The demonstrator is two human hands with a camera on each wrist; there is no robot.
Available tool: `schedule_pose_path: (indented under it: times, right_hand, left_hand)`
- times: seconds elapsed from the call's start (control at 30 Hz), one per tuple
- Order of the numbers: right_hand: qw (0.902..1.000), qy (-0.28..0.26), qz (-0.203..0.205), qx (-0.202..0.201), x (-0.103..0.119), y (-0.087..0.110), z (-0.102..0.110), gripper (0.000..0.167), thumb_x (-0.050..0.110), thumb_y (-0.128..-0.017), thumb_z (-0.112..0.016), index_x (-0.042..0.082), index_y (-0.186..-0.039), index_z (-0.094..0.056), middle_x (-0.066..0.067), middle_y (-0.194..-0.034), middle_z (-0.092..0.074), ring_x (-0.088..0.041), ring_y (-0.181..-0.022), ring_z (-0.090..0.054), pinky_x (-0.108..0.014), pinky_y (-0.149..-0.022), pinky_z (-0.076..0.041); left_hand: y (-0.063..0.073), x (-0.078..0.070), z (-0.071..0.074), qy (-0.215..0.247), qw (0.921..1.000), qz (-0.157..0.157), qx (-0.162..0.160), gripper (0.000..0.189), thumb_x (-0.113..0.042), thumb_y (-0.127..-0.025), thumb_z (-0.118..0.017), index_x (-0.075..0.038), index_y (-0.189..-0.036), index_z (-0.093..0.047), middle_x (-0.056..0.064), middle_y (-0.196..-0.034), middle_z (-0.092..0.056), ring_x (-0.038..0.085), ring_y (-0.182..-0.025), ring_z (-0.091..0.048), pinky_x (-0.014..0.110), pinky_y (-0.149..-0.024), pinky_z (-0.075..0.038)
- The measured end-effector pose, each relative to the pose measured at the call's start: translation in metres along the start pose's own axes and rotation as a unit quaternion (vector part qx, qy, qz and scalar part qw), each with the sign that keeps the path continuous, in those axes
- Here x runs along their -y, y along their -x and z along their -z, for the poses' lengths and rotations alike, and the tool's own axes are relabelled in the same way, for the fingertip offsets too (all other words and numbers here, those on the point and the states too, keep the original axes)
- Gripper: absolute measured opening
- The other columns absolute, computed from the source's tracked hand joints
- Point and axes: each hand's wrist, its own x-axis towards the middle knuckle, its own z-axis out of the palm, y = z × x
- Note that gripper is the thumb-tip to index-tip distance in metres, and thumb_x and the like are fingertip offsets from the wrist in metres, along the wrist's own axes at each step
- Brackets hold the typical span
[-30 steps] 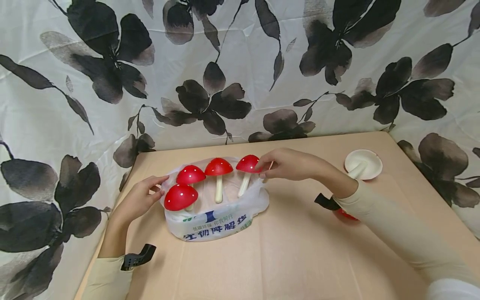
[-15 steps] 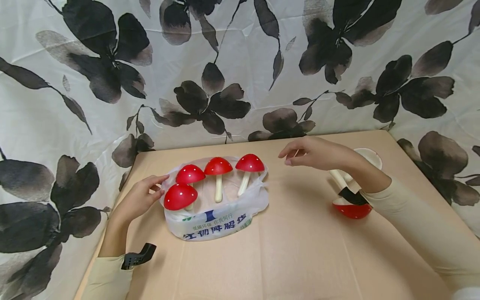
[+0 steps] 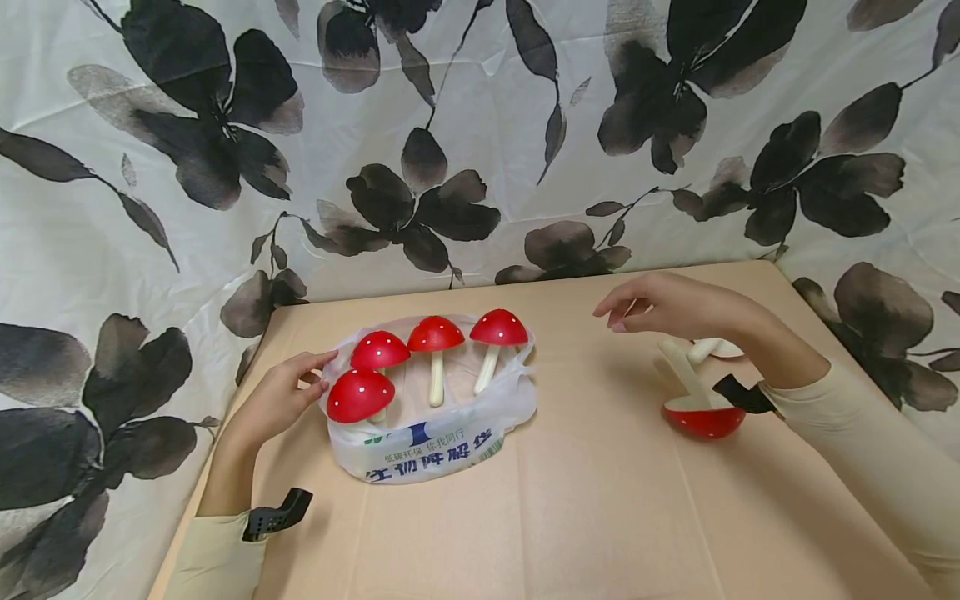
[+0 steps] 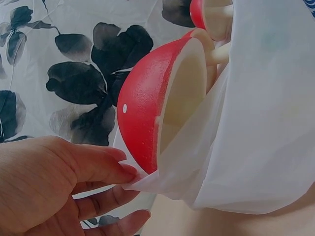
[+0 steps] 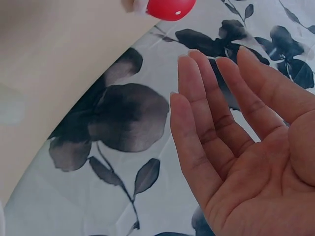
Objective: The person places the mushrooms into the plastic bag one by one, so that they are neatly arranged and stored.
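Observation:
An open white plastic bag (image 3: 438, 454) with printed lettering lies on the left half of the table, holding several red-capped toy mushrooms (image 3: 362, 396) with white dots and cream stems. At its left rim, my left hand (image 3: 281, 400) pinches the plastic between thumb and finger; the left wrist view shows the nearest mushroom's red cap (image 4: 142, 103) just beyond the fingertips. My right hand (image 3: 671, 304) hovers over the table's right half, fingers loosely bent, holding nothing. Below it a toy mushroom (image 3: 705, 423) lies cap down. Another mushroom (image 3: 726, 348) is partly hidden by the right forearm.
A light tan tabletop (image 3: 585, 517) carries everything. Behind it and along both sides hangs white cloth (image 3: 525, 100) with dark flower prints. Black wrist straps (image 3: 277, 514) are on both arms.
My right hand has let go at the bag's right rim, beside the rightmost mushroom, and moved right, uncovering the cap-down mushroom. The left hand stays at the bag's rim.

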Motion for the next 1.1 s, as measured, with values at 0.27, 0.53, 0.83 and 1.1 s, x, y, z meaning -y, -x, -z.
schedule_pose_path:
  times: [0.27,0.53,0.83,1.1]
  right_hand:
    - [0.9997,0.015,-0.017,0.007,-0.007,0.008,0.002,0.033,0.013,-0.095,-0.070,0.008,-0.128,-0.069,-0.002,-0.111,-0.072,-0.020,-0.102,-0.067,-0.031,-0.086,-0.056]
    - [0.9987,0.014,-0.049,0.009,-0.021,0.017,-0.002,0.036,0.011,-0.094,-0.071,0.009,-0.129,-0.068,-0.006,-0.115,-0.072,-0.024,-0.105,-0.067,-0.033,-0.083,-0.059]
    - [0.9974,0.014,-0.070,0.011,-0.033,0.027,-0.004,0.040,0.004,-0.091,-0.072,0.009,-0.130,-0.067,-0.012,-0.125,-0.068,-0.035,-0.111,-0.068,-0.043,-0.085,-0.060]
    - [0.9966,0.045,-0.069,0.000,-0.045,0.037,-0.008,0.040,0.003,-0.088,-0.075,0.005,-0.128,-0.068,-0.017,-0.125,-0.068,-0.036,-0.107,-0.069,-0.042,-0.079,-0.061]
  left_hand:
    - [0.000,0.002,0.001,0.002,1.0000,0.000,0.003,0.049,0.001,-0.093,-0.066,0.002,-0.142,-0.056,0.022,-0.123,-0.064,0.036,-0.103,-0.064,0.020,-0.076,-0.053]
    - [0.001,0.004,0.001,0.002,1.0000,-0.005,0.002,0.049,0.001,-0.094,-0.066,0.002,-0.141,-0.056,0.022,-0.124,-0.064,0.036,-0.103,-0.064,0.021,-0.076,-0.053]
    - [0.001,0.005,0.001,0.004,1.0000,-0.007,0.000,0.048,0.000,-0.094,-0.065,0.002,-0.141,-0.056,0.021,-0.122,-0.065,0.036,-0.102,-0.065,0.029,-0.078,-0.057]
    - [0.003,0.007,0.002,0.006,1.0000,-0.005,0.006,0.049,0.000,-0.094,-0.065,0.002,-0.142,-0.056,0.022,-0.125,-0.064,0.036,-0.103,-0.064,0.022,-0.076,-0.054]
